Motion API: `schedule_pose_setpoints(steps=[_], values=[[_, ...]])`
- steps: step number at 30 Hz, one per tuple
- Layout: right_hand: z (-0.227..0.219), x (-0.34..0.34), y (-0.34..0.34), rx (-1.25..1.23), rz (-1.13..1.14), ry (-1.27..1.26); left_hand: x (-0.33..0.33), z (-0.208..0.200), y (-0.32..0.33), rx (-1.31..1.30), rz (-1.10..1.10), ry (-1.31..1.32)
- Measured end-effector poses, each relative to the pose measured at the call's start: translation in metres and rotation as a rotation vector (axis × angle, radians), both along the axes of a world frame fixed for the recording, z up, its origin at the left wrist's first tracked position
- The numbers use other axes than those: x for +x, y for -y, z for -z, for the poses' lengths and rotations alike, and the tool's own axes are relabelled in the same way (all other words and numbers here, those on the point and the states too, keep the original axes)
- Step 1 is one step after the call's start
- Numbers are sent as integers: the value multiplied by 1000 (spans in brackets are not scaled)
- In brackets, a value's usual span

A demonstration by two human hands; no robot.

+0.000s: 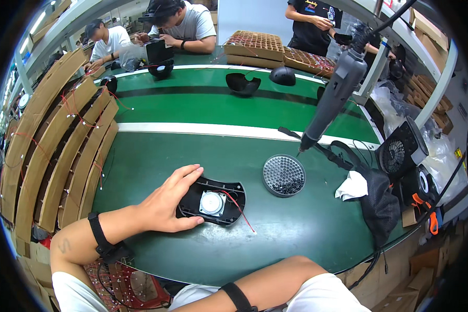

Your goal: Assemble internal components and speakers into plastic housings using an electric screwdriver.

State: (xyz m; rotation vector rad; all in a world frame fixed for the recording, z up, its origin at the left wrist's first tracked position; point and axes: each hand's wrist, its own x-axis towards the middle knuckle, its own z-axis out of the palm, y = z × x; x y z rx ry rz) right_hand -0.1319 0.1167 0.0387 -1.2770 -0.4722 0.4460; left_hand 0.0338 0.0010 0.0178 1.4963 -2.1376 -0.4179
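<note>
My left hand (170, 202) is closed round the left end of a black plastic speaker housing (238, 193), thumb along its near side and fingers along its far side. The housing lies open side up on the green bench. Inside it sits a silver speaker (212, 203), with a thin red lead (239, 209) running out over the near right edge. To the right is a round dimpled tray (284, 176) with small black screws gathered at its near side. A grey electric screwdriver (338, 91) hangs tip down just above it. My right forearm bends back toward me; the hand is out of the picture.
Stacked cardboard trays with wired parts (62, 156) rise at the left. A white rail (203, 128) borders the green conveyor (182, 106), which carries black shells (243, 84). At right lie a black bag (380, 208), white tissue (352, 185) and orange-handled tool (433, 222). Co-workers sit across.
</note>
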Motion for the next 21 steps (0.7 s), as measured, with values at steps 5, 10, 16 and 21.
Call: schedule_pose_setpoints(steps=[5,10,16,21], values=[[-7,-8,9,36,157,149,3,8,0,-43,48,-10],[-13,-13,66,-385,251,560,5,11,-7,-25,1,-124],[-13,-54,193,-1589,1198,478,8,29,-11,-61,-11,-331],[18,-81,212,-1222,1144,41,13,43,-13,-48,32,-512]])
